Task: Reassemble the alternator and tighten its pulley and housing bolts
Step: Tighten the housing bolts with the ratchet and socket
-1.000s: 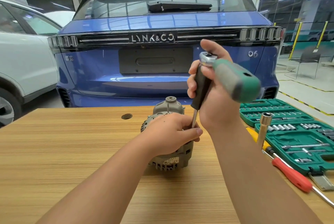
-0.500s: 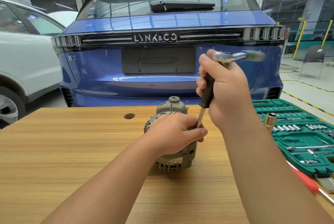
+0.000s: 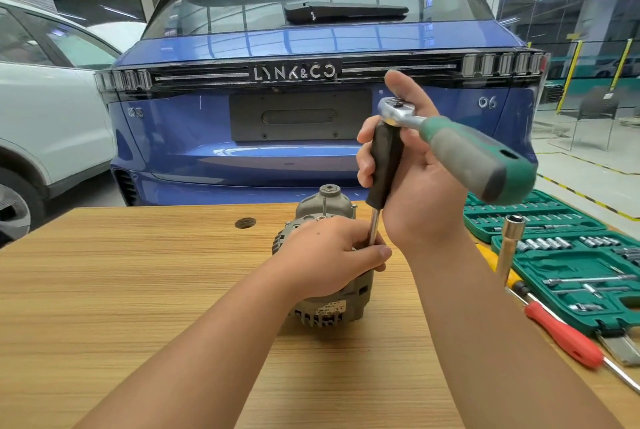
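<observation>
A: Our right hand [image 3: 412,182] wraps its fingers round the black handle of the nut driver [image 3: 384,165], which stands upright in the centre of the frame, and the ratchet wrench [image 3: 460,148] sits on top of it, green grip angling toward the right edge.

B: And our left hand [image 3: 332,258] grips the alternator [image 3: 332,307] from above, thumb and fingers pinched about the driver's steel shaft where it meets the housing.

A: The alternator rests on the wooden table [image 3: 138,290] at centre frame, its grey vented body partly hidden under our left hand. A dark round hole [image 3: 245,222] shows in the tabletop to its upper left.

B: Beyond the table we see the tail of a blue car [image 3: 294,109] filling the upper middle, and a white car [image 3: 45,116] at the left edge. The floor at right carries yellow and black striping.

A: At the right edge lies the open green socket case [image 3: 571,265]; we see rows of small sockets and extension bars in its moulded slots.

B: Just beside it stand a tall silver socket [image 3: 509,241] and a red-handled screwdriver [image 3: 564,335], lying flat.
</observation>
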A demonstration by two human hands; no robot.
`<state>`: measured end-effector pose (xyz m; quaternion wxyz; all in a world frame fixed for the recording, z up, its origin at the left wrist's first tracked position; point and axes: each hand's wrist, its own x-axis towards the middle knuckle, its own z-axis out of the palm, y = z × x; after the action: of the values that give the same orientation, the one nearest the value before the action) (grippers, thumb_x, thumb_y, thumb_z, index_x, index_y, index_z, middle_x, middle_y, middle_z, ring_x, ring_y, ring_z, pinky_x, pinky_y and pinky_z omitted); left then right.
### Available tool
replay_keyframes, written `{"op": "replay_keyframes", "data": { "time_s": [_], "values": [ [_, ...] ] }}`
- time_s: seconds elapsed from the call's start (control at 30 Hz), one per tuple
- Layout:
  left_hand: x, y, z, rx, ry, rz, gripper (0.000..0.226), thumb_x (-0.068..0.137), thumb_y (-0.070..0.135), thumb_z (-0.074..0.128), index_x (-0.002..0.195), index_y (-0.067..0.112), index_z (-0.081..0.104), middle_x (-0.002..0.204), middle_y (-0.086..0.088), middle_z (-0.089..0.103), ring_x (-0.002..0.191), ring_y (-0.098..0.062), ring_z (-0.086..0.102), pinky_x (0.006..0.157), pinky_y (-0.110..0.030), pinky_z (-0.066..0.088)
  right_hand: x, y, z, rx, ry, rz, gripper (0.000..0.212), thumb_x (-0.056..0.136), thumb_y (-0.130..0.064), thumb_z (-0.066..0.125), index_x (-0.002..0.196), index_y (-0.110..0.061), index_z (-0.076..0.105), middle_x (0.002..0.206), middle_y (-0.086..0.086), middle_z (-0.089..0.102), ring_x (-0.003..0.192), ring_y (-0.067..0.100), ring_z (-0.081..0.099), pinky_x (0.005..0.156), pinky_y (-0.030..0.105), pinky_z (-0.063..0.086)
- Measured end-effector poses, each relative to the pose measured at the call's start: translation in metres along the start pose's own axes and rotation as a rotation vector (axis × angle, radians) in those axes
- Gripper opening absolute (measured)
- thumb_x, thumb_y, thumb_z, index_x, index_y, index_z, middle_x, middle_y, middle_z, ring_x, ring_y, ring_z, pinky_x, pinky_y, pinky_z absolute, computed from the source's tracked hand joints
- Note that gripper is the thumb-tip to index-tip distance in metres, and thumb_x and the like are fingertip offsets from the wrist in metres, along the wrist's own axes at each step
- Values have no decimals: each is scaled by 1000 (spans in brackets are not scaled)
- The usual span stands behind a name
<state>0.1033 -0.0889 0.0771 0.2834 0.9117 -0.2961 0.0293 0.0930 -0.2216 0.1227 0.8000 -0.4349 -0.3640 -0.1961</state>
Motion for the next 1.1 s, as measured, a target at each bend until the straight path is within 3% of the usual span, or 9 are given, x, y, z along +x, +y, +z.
{"op": "replay_keyframes", "data": {
  "time_s": [0.2, 0.3, 0.43, 0.5, 0.6, 0.77, 0.93, 1.03, 1.1],
  "values": [
    [-2, 0, 0, 8, 9, -9, 23, 100, 50, 58, 78, 47, 65, 84, 41, 66, 88, 14, 59, 82, -29, 50, 4, -7, 17, -49, 128, 128, 34, 91, -34, 54, 123, -24, 60, 86, 7, 60, 59, 14, 56, 51, 24, 45],
    [-2, 1, -1, 10, -9, -5, 21, 100, 50, 56, 82, 46, 67, 85, 38, 67, 86, 12, 60, 77, -31, 50, 1, -9, 23, -207, 254, 84, 46, 90, -35, 67, 123, -4, 57, 71, -3, 59, 56, 13, 47, 50, 28, 37],
    [-2, 1, -1, 25, -15, 7, 24, 99, 55, 54, 93, 40, 71, 92, 21, 72, 88, -1, 64, 83, -39, 55, 5, -15, 13, -258, 378, 105, 18, 96, -19, 69, 83, -12, 58, 59, -2, 44, 50, 12, 35, 47, 27, 29],
    [-1, 0, -1, 33, -9, 0, 25, 98, 57, 53, 92, 41, 71, 91, 22, 71, 87, 0, 63, 82, -37, 55, 6, -18, 6, -151, 297, 170, 7, 96, -17, 66, 96, -17, 59, 65, -3, 53, 51, 11, 43, 51, 25, 37],
    [-1, -1, 0, 14, -2, -5, 22, 99, 55, 55, 87, 43, 69, 90, 37, 66, 89, 6, 60, 77, -29, 51, 3, -15, 5, -140, 195, 70, 35, 99, -5, 59, 125, -29, 56, 76, 1, 61, 55, 13, 49, 53, 26, 43],
    [-3, 2, -1, -2, -6, 7, 18, 100, 51, 56, 85, 47, 66, 92, 39, 68, 91, 13, 59, 75, -24, 47, 0, -6, 17, -262, 96, -113, 43, 97, 3, 58, 123, -31, 59, 85, 18, 50, 58, 11, 49, 56, 23, 47],
    [-3, 3, -2, -25, -9, -3, 19, 100, 49, 58, 85, 44, 69, 92, 36, 69, 91, 13, 59, 80, -27, 50, -1, -12, 19, -134, 38, -5, 45, 99, 8, 42, 126, -25, 56, 76, 14, 54, 52, 17, 45, 49, 26, 39],
    [-3, 3, -2, -21, -8, -19, 24, 100, 49, 58, 78, 47, 66, 90, 39, 67, 91, 13, 59, 80, -28, 50, 2, -17, 17, 7, 54, 143, 45, 104, -4, 24, 130, -24, 55, 76, 13, 60, 57, 23, 47, 51, 28, 40],
    [-4, 3, -2, -18, -13, -19, 23, 100, 50, 57, 78, 48, 65, 91, 41, 66, 93, 16, 57, 81, -25, 49, 3, -18, 21, 26, 72, 179, 37, 107, -19, 29, 130, -24, 57, 80, 13, 60, 59, 19, 53, 53, 24, 45]
  ]
}}
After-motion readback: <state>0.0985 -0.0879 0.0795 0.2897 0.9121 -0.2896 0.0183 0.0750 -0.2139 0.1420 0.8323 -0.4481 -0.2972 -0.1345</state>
